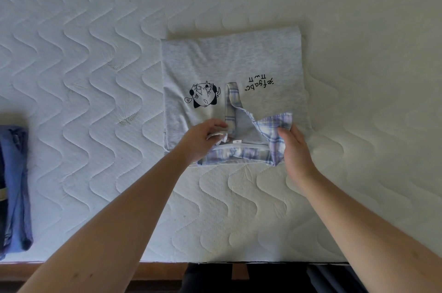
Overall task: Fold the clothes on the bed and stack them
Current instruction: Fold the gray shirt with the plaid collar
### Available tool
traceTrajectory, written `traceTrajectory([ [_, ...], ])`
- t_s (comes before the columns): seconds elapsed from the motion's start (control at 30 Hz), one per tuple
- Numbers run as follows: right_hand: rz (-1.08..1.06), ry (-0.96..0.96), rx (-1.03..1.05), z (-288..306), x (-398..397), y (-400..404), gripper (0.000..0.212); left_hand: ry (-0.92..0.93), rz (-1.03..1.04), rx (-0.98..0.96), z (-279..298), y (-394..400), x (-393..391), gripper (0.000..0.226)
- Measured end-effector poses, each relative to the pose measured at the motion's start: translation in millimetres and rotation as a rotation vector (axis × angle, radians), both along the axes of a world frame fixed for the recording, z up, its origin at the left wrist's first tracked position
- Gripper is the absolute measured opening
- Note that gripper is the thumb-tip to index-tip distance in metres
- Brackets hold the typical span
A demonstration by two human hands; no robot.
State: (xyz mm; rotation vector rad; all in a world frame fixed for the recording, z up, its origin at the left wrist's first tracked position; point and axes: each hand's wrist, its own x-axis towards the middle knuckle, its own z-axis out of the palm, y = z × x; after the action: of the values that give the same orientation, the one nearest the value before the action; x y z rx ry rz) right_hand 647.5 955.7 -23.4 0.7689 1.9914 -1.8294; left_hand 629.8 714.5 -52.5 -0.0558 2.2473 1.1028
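Observation:
A light grey shirt lies folded flat in the middle of the bed, with a black cartoon print and black lettering facing up. Its plaid collar and placket point toward me. My left hand pinches the left side of the collar near the white neck label. My right hand grips the right plaid collar flap, lifting it slightly off the shirt. A stack of folded blue clothes sits at the left edge of the view.
The white quilted mattress stretches all around the shirt. Its near edge runs along the bottom, with a brown wooden bed frame and dark floor below it.

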Motion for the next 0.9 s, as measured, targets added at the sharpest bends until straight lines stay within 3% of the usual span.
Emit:
traceTrajectory([
  [0.13, 0.05, -0.047, 0.018, -9, -4, 4, 0.013, 0.235, -0.151, -0.188, -1, 6, -9, 0.028],
  [0.23, 0.119, 0.001, 0.043, -13, -6, 5, 0.013, 0.107, 0.018, -0.156, 1, 19, -13, 0.012],
  [0.33, 0.252, 0.076, 0.053, -12, -6, 2, 0.017, 0.05, 0.008, -0.129, -5, 23, -17, 0.004],
  [0.53, 0.618, 0.08, 0.22, -14, -9, -2, 0.017, -0.084, -0.058, 0.092, -3, 14, -20, 0.018],
  [0.7, 0.802, 0.144, 0.377, -18, -13, -6, 0.012, 0.054, 0.154, -0.057, -5, 15, -24, 0.017],
  [0.8, 0.827, 0.132, 0.384, -18, -14, -5, 0.023, 0.233, 0.01, -0.162, -5, 24, -35, 0.025],
  [0.9, 0.85, 0.158, 0.392, -18, -16, -1, 0.023, 0.162, 0.113, -0.191, -4, 36, -51, 0.03],
])
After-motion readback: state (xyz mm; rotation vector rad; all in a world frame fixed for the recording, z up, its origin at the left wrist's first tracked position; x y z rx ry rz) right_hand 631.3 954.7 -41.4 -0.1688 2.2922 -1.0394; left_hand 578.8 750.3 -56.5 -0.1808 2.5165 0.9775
